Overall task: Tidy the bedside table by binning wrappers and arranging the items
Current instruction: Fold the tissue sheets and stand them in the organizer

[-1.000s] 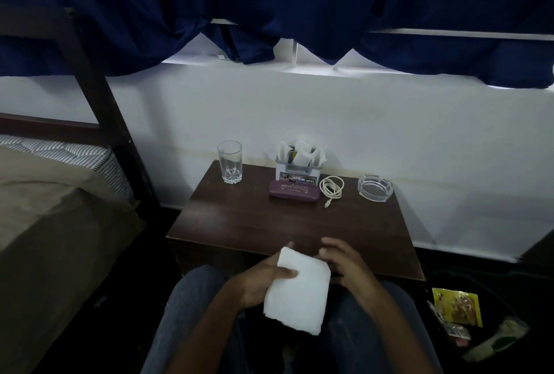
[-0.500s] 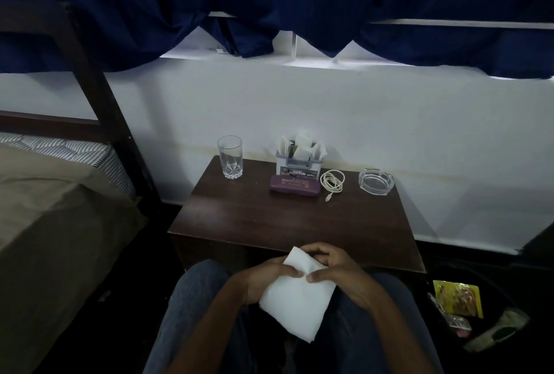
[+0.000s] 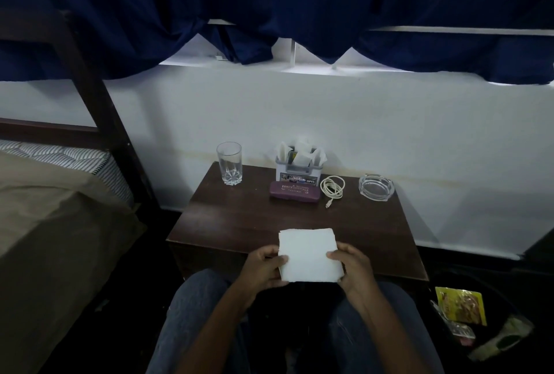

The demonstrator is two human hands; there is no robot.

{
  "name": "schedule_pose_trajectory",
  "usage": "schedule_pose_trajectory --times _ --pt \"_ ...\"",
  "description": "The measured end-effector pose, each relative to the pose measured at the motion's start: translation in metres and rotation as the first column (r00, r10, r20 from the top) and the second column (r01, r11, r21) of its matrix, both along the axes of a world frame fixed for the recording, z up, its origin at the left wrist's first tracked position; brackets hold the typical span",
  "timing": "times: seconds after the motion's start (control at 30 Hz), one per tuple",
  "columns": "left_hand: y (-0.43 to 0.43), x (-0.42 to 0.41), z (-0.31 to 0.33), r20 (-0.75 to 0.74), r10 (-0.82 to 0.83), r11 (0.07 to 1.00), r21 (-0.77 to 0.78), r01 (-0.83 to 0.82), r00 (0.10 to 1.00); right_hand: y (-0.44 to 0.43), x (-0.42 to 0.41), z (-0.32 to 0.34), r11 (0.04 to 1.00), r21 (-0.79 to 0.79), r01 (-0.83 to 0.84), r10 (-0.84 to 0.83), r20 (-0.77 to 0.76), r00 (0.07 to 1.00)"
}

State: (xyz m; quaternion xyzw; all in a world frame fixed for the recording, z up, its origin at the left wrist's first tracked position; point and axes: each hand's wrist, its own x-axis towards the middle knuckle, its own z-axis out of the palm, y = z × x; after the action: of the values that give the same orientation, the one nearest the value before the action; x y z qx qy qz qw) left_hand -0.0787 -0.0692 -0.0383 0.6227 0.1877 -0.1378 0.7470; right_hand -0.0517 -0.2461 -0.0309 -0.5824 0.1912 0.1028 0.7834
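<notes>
We hold the white napkin [image 3: 310,255] with 2 hands above the table [image 3: 239,217] edge, left hand [image 3: 265,267] and right hand [image 3: 355,268] each pinching a side, thumbs on top.

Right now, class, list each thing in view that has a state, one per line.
Left hand: grips napkin, left edge.
Right hand: grips its right edge.
Napkin: folded, held flat.
Glass: upright, looks empty.
Case: closed, lying flat.
Cable: coiled.
Ashtray: upright, empty.
Holder: upright, stuffed with papers.
Wrappers: off the table, at the right.
</notes>
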Motion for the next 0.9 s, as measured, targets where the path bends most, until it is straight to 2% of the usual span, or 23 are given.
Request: schedule_pose_trajectory --times 0.33,0.43,0.7,0.9 --pt "-0.003 0.0 0.01 -0.061 0.03 0.994 -0.102 -0.036 0.998 0.001 -0.001 0.0 0.999 -0.054 -0.002 0.003 0.02 1.0" --pt "-0.002 0.001 0.013 -0.105 0.06 0.991 -0.113 -0.072 0.993 0.003 -0.001 0.003 1.0 -0.02 0.001 -0.001 0.014 1.0" --pt "-0.003 -0.001 0.005 0.037 0.066 0.997 0.047 -0.067 0.997 0.007 -0.002 0.008 0.992 0.125 0.007 -0.002 -0.032 0.999" --pt "-0.001 0.0 0.002 0.135 0.079 0.985 0.139 -0.098 0.988 0.006 -0.009 0.003 0.987 -0.122 -0.104 0.104 -0.009 0.995"
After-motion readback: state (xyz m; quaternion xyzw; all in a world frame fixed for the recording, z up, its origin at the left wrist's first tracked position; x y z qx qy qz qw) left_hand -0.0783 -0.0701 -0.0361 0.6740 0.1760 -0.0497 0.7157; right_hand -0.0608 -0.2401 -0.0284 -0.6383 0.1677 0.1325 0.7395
